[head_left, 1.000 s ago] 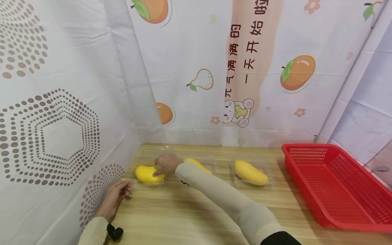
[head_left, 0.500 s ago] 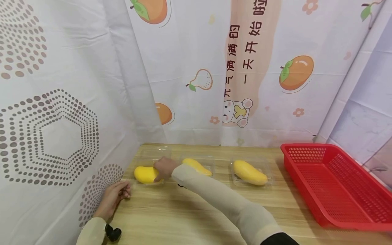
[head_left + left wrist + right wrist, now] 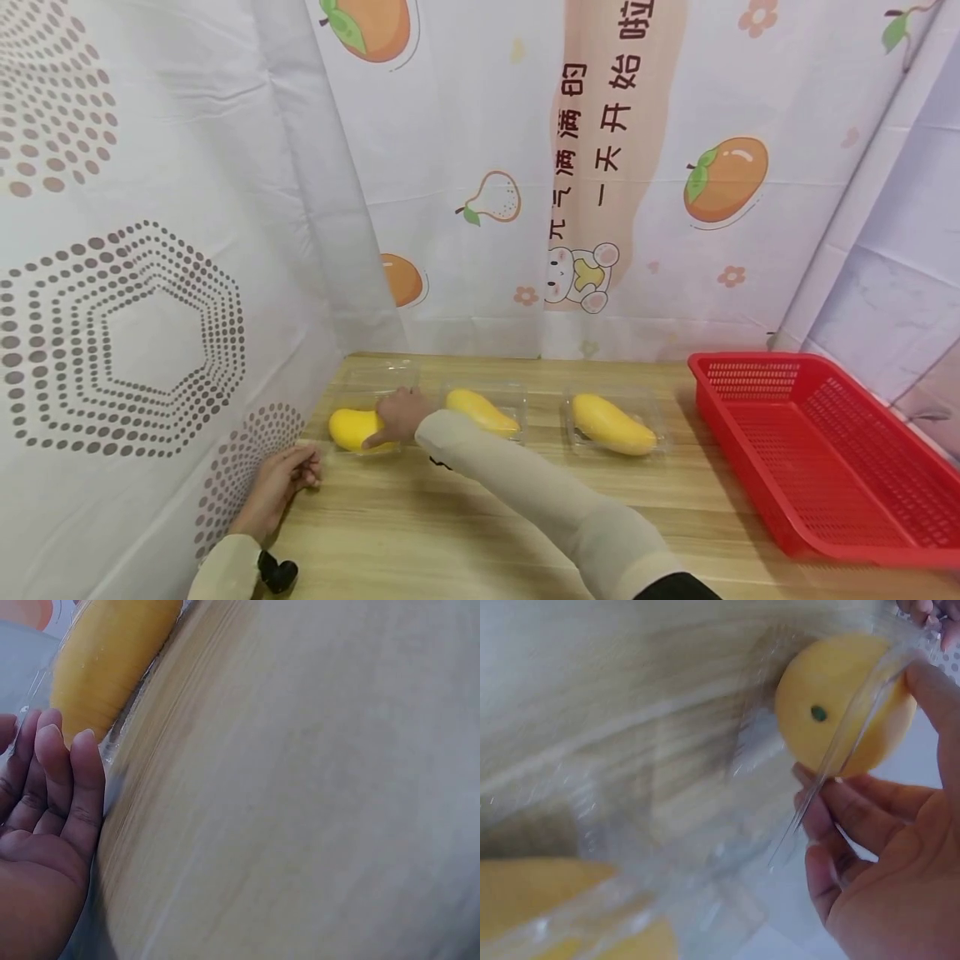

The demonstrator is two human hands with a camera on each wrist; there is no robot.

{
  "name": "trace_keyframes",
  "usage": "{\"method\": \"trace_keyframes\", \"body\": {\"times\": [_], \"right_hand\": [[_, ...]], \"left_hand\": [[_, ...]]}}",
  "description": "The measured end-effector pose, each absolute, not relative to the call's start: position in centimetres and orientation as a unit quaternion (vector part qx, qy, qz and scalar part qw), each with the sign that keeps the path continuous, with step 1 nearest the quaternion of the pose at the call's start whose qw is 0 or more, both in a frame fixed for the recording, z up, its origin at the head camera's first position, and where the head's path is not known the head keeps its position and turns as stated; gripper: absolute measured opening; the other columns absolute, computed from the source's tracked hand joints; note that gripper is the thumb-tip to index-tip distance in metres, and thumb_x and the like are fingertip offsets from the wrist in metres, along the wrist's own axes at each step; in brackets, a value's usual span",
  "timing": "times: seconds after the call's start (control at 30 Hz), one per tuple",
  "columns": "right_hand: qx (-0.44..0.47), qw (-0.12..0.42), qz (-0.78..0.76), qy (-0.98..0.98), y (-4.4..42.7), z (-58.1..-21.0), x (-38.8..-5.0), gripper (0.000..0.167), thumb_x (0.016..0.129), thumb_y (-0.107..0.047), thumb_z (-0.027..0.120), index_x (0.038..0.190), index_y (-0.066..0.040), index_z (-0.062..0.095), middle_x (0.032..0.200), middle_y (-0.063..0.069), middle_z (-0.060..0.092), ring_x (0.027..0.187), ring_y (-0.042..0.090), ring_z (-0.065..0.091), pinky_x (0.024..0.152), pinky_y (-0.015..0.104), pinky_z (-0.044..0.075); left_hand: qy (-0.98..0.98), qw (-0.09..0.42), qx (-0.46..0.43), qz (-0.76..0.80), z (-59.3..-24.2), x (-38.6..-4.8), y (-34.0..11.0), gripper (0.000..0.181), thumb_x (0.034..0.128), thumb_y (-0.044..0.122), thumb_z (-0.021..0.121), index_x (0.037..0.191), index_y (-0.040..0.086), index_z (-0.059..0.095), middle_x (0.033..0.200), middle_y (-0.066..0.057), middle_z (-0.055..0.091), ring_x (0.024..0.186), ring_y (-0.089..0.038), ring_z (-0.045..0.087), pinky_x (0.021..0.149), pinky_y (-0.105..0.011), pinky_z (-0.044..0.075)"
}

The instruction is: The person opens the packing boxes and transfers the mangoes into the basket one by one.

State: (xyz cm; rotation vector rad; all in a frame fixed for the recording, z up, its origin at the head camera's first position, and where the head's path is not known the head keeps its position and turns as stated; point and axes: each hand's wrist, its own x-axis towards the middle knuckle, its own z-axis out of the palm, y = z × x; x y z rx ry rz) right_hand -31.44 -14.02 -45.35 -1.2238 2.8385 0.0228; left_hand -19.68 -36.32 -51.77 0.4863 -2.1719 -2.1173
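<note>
At the left, a yellow mango [image 3: 348, 428] lies in a clear plastic box [image 3: 396, 450] with its lid [image 3: 375, 377] folded back behind. My right hand [image 3: 402, 414] is over the right end of that mango. In the right wrist view the thumb and fingers [image 3: 855, 810] curl around the mango's rounded end [image 3: 810, 682], which has a small green dot, beside the box's clear edge. My left hand [image 3: 281, 483] rests at the table's left side near the box, palm up with loosely bent fingers [image 3: 86, 772], holding nothing.
Two more mangoes, a middle one [image 3: 480, 410] and a right one [image 3: 611, 423], lie in clear boxes along the back. A red slotted basket [image 3: 847, 450] stands at the right of the wooden table [image 3: 450, 533]. Printed curtains [image 3: 480, 275] enclose the back and sides.
My right hand has shifted slightly to the right along the left mango, with its thumb now reaching lower over the front. The left hand, boxes and basket look the same.
</note>
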Motion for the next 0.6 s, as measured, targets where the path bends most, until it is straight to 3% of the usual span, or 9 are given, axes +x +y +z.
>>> {"method": "trace_keyframes", "body": {"times": [0.17, 0.4, 0.6], "right_hand": [[-0.384, 0.016, 0.009, 0.923, -15.2, -45.7, -30.9, 0.058, 0.082, -0.076, 0.067, 0.070, -0.022, 0.053, 0.067, -0.009, 0.049, 0.077, 0.014, 0.048, 0.087, 0.036, 0.042], [-0.353, 0.033, -0.014, 0.935, -16.2, -45.4, -30.5, 0.044, 0.082, -0.058, 0.082, 0.074, -0.021, 0.060, 0.074, -0.010, 0.057, 0.080, 0.010, 0.053, 0.099, 0.041, 0.045], [-0.344, 0.050, -0.017, 0.937, -16.0, -45.2, -30.8, 0.042, 0.081, -0.056, 0.084, 0.081, -0.021, 0.061, 0.076, -0.010, 0.055, 0.076, 0.009, 0.051, 0.083, 0.032, 0.049]], "left_hand": [[-0.706, 0.032, 0.163, -0.689, -51.8, -19.7, -36.4, 0.032, 0.1100, 0.018, 0.050, 0.109, -0.012, 0.062, 0.088, -0.008, 0.066, 0.070, -0.014, 0.060, 0.071, -0.033, 0.059], [-0.703, 0.033, 0.163, -0.692, -51.7, -19.5, -36.4, 0.030, 0.1092, 0.018, 0.051, 0.107, -0.010, 0.063, 0.089, -0.007, 0.066, 0.071, -0.014, 0.060, 0.071, -0.032, 0.059], [-0.701, 0.042, 0.148, -0.696, -51.9, -19.6, -36.3, 0.034, 0.1097, 0.021, 0.052, 0.105, -0.011, 0.063, 0.087, -0.009, 0.066, 0.069, -0.015, 0.060, 0.070, -0.033, 0.059]]}}
